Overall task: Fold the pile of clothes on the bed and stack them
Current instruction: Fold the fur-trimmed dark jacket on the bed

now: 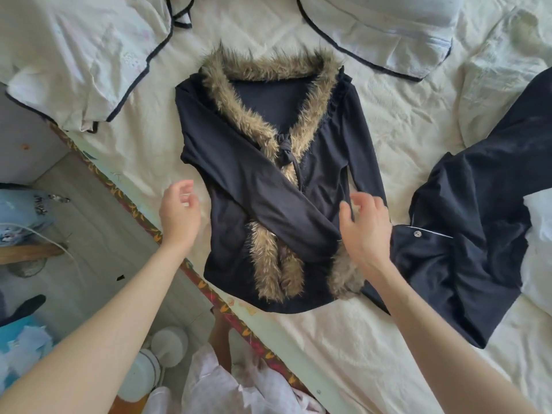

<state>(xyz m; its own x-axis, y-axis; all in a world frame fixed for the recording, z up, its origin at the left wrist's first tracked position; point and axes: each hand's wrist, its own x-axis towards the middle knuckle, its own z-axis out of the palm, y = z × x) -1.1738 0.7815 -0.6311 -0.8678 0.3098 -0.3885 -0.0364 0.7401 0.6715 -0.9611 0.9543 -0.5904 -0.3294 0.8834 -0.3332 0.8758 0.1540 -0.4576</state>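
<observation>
A dark navy cardigan [239, 162] with a brown fur collar and fur cuffs lies flat on the white bed sheet [343, 348]. Its left sleeve is folded diagonally across the front, the fur cuff [343, 276] resting near the hem. My left hand [179, 215] hovers beside the cardigan's left edge, fingers relaxed and holding nothing. My right hand [366, 227] hangs just above the folded sleeve and the right sleeve's edge, fingers loosely spread, gripping nothing. A second dark garment [478, 234] with a small button lies spread out to the right.
Two white pillows with dark piping [83, 61] [385, 28] lie at the head of the bed. A crumpled white cloth [507, 79] sits at the far right. The bed's patterned edge [191, 270] runs diagonally; floor clutter and a blue item [24, 207] lie to its left.
</observation>
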